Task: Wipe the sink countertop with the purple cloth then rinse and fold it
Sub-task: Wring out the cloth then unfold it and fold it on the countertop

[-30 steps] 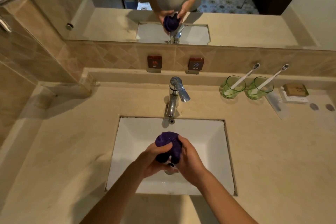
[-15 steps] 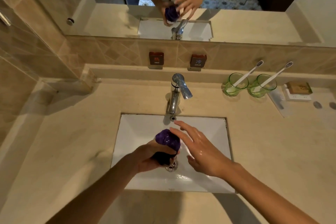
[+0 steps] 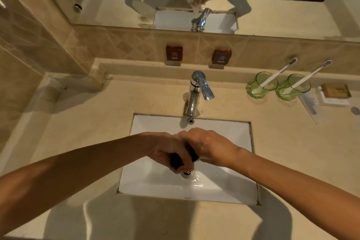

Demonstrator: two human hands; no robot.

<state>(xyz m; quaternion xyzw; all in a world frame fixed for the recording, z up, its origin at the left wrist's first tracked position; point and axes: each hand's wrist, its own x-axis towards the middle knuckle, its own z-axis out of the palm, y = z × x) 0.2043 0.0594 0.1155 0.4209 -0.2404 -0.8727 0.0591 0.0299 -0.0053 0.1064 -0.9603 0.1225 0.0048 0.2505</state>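
You are gripping the bunched purple cloth (image 3: 176,159) with both hands at frame centre, over the white sink basin (image 3: 155,134). Your left hand (image 3: 171,150) is closing around its lower end above the drain (image 3: 187,173); your right hand (image 3: 206,145) is clamping the upper end. The chrome faucet (image 3: 196,91) is standing above them.

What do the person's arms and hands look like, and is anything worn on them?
Both forearms are bare, with no sleeves in view. The left hand and right hand show no gloves, rings, watch or bracelet. Both hands look wet and glossy, with small shiny droplets on the back of the right hand.
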